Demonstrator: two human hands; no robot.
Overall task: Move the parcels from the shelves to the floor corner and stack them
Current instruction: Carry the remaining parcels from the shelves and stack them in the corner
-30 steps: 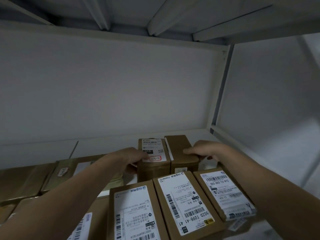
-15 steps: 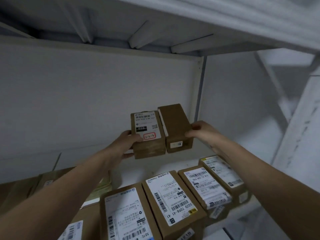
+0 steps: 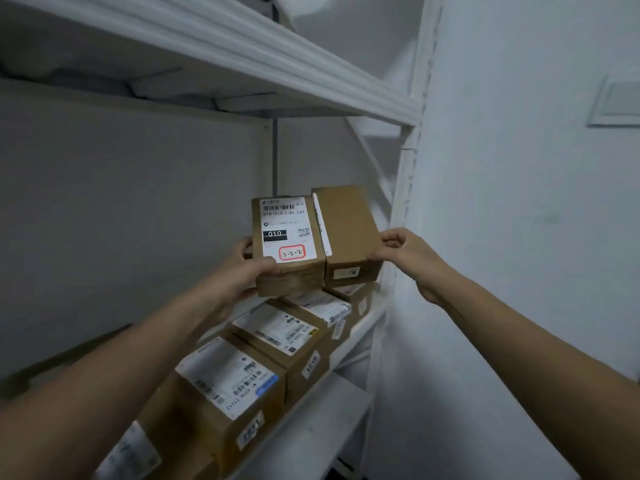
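White shelving (image 3: 346,95) holds parcels (image 3: 277,336), and above them fingers of the left hand (image 3: 242,273) grip a labelled box (image 3: 289,233), those of the right hand (image 3: 407,252) a plain box (image 3: 348,230) touching it.

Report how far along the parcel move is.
Done: no stack visible; the floor corner is out of view. In hand: the left hand grips the labelled parcel and the right hand the plain parcel, side by side above the shelf. Left: the row of parcels on it, plus stacking.
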